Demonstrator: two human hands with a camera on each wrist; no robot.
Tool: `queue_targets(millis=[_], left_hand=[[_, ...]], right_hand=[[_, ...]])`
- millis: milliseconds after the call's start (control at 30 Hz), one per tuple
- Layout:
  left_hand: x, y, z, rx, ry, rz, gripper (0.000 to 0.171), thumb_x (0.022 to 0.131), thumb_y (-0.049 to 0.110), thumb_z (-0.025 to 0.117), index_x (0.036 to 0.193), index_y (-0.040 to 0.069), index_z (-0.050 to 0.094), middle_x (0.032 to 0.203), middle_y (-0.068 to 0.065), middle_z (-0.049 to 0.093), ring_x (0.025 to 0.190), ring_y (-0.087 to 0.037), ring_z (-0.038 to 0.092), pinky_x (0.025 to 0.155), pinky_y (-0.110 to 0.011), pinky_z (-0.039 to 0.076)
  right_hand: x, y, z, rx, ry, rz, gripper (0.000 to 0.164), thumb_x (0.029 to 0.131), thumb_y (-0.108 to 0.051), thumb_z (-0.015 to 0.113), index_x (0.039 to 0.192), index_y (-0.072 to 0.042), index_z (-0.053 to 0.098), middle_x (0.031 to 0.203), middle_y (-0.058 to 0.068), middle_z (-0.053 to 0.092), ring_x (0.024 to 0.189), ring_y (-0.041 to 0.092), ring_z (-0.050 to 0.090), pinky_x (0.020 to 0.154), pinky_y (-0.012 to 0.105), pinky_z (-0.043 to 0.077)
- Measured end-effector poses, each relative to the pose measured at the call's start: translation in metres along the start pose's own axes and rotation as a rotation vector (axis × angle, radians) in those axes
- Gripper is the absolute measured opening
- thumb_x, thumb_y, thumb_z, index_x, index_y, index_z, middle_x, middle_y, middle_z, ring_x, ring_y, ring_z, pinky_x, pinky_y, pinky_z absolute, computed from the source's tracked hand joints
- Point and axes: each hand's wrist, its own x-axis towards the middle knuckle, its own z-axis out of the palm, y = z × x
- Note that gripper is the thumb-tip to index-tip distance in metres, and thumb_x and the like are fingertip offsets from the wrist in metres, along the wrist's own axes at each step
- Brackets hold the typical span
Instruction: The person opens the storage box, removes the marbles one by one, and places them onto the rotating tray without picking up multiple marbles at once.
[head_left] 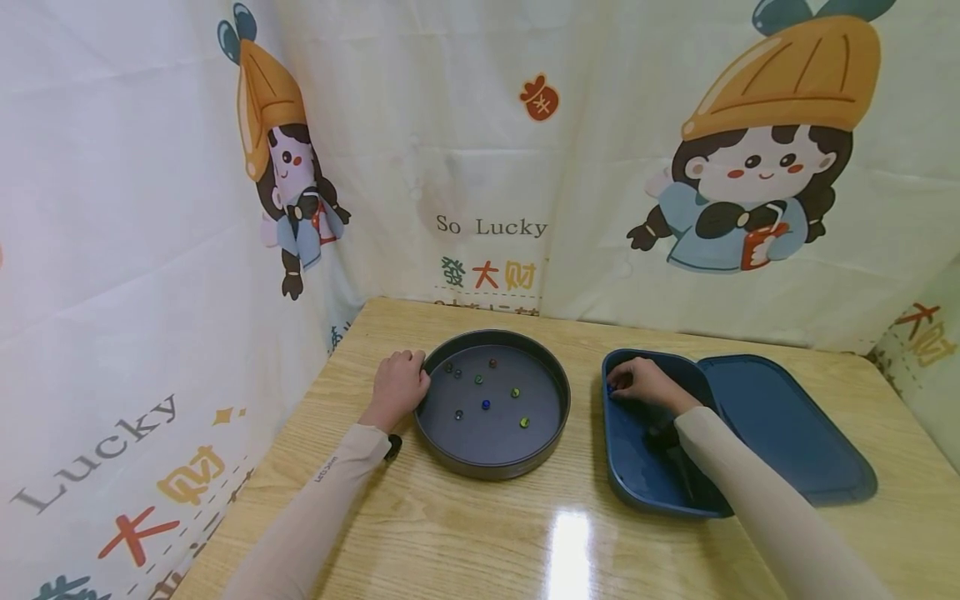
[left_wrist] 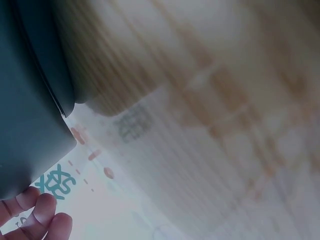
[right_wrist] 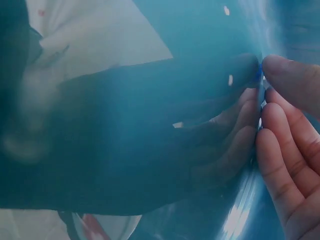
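Observation:
My left hand [head_left: 399, 385] grips the left rim of a round dark pan [head_left: 492, 465], and its curled fingertips [left_wrist: 44, 207] show against the pan in the left wrist view. Several glass marbles lie spread over the pan's floor, among them a blue marble [head_left: 486, 404] and a yellow-green marble [head_left: 524, 422]. Inside a dark blue rectangular container [head_left: 637, 492], my right hand [head_left: 651, 385] is down by the left wall. Its thumb and fingers pinch another blue marble [head_left: 611, 389], mostly hidden between the fingertips in the right wrist view.
A flat blue lid-like tray [head_left: 787, 425] lies against the container's right side. Pan and container stand side by side on a wooden table [head_left: 480, 533]. A printed cloth [head_left: 390, 167] hangs behind the table and along its left side.

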Motion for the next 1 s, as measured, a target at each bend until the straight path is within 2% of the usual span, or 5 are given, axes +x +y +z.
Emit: queue_targets(millis=[433,567,800,1000], left_hand=[[-0.001,0.000,0.001,0.006,0.006,0.002,0.019,0.085,0.012,0.058,0.101,0.003,0.064,0.083,-0.014,0.063,0.073,-0.029,0.060,0.069,-0.044,0.050],[-0.002,0.001,0.001,0.004,0.002,0.004,0.021,0.085,0.013,0.059,0.103,0.003,0.064,0.085,-0.014,0.064,0.074,-0.029,0.060,0.070,-0.044,0.051],[-0.002,0.001,0.002,0.008,0.019,0.011,0.020,0.084,0.012,0.059,0.100,0.002,0.064,0.082,-0.014,0.063,0.072,-0.029,0.060,0.069,-0.043,0.051],[-0.001,0.001,0.002,0.010,0.025,0.010,0.019,0.084,0.012,0.060,0.100,0.002,0.065,0.082,-0.014,0.063,0.072,-0.029,0.060,0.069,-0.044,0.051]], right_hand=[[-0.003,-0.002,-0.002,-0.046,0.003,-0.026,0.011,0.077,-0.006,0.073,0.088,-0.002,0.072,0.082,0.008,0.071,0.072,0.012,0.064,0.063,0.023,0.051],[-0.008,-0.001,-0.006,-0.038,0.020,-0.007,0.010,0.078,-0.007,0.073,0.088,-0.005,0.073,0.083,0.006,0.071,0.072,0.010,0.063,0.063,0.023,0.051],[-0.019,-0.006,-0.024,0.001,0.055,0.013,0.012,0.081,-0.004,0.070,0.092,-0.005,0.072,0.088,0.009,0.071,0.073,0.010,0.064,0.064,0.024,0.052],[-0.025,-0.016,-0.046,-0.008,0.098,0.020,0.013,0.081,-0.005,0.070,0.094,-0.003,0.072,0.088,0.011,0.071,0.071,0.009,0.062,0.062,0.022,0.051]])
